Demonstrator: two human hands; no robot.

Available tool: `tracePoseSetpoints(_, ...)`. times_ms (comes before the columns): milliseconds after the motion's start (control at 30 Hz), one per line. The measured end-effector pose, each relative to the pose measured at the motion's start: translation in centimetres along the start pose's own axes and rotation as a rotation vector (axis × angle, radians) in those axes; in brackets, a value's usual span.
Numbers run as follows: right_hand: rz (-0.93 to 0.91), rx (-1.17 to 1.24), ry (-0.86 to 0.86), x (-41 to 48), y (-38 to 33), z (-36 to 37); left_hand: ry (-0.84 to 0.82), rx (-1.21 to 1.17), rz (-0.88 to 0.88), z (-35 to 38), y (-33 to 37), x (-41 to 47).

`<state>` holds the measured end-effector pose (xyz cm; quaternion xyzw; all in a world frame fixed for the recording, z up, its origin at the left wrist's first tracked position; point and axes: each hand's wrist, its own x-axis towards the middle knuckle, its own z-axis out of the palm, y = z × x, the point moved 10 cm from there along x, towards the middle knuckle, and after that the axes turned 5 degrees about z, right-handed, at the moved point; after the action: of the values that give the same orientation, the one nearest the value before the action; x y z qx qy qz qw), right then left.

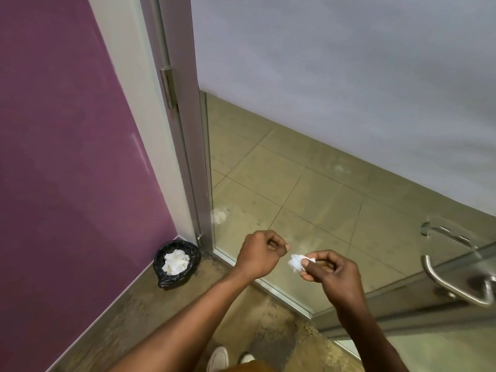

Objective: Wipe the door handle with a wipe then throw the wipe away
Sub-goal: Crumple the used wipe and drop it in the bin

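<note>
I am looking down at my two bare hands in the lower middle of the frame. My right hand pinches a small crumpled white wipe between thumb and fingertips, the rest of the fingers curled in. My left hand sits just beside it, loosely closed and holding nothing, thumb tip pointing toward the wipe without touching it.

At the right edge of the frame is the door handle, a curved brushed-metal lever on a glass door, well apart from my hands. At lower left, against a purple wall, a small bin lined with a black bag stands on the floor, already holding white crumpled wipes.

The wipe looks very light, soft and limp, probably easy to tear or drop; I judge a firm pinch on the bunched middle holds it best. Being so light, it may drift if tossed, so releasing it close above the bin seems safer.

No brand, label or writing is readable anywhere.
</note>
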<state>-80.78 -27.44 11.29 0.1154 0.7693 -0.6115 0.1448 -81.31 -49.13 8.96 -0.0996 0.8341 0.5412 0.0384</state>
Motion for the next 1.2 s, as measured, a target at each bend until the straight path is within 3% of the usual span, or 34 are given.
tracePoseSetpoints(200,0.032,0.041,-0.171,1.6,-1.0,4.5,0.109,-0.443,-0.167,-1.2,-3.0,-3.0)
tracePoseSetpoints(333,0.003,-0.037,-0.237,2.2,-1.2,7.4,0.171,-0.601,-0.196,-2.4,-4.1,-4.8)
tracePoseSetpoints(767,0.097,0.085,-0.558,1.4,0.0,21.0,0.553,-0.730,-0.354,-11.7,-11.8,-9.1)
tracePoseSetpoints(1200,-0.077,-0.094,-0.584,0.0,-3.5,35.0,0.597,-0.624,-0.403,-23.9,-19.5,-9.2)
